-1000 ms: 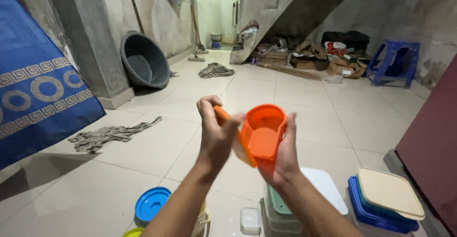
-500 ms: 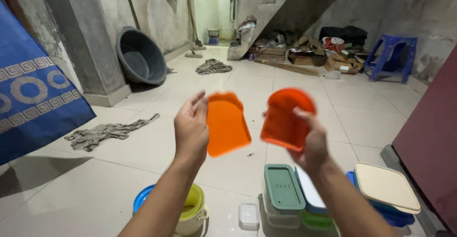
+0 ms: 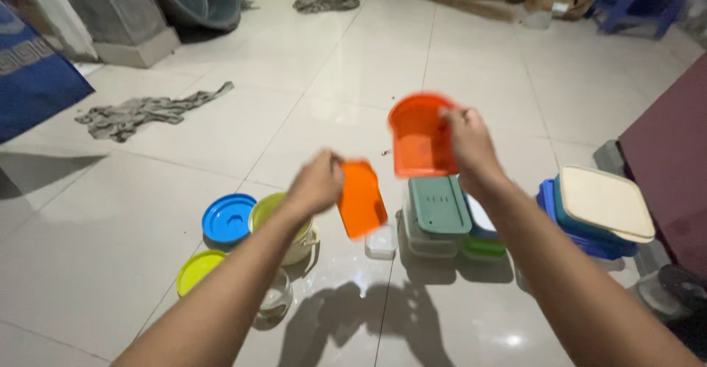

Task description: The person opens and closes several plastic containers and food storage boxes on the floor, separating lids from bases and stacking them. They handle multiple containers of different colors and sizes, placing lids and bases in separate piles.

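Lid and box apart, 1 in each of the 2 hands, above the tiled floor (image 3: 221, 124).
Left hand (image 3: 317, 186) grips flat orange plastic lid (image 3: 361, 199); right hand (image 3: 470, 142) grips orange plastic container (image 3: 418, 138) over green-lidded box (image 3: 439, 205). Step judged: sorting; next needs a clear set-down spot.

Motion blurs the orange lid (image 3: 361, 199) and orange container (image 3: 418, 136).

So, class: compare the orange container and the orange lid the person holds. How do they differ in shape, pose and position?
The orange container is deep and hollow, with its opening facing the camera; the orange lid is a flat panel. The container is in the right hand, held higher; the lid is in the left hand, held lower and tilted, above the small clear box. Both are orange, with one rounded end, and both look motion-blurred.
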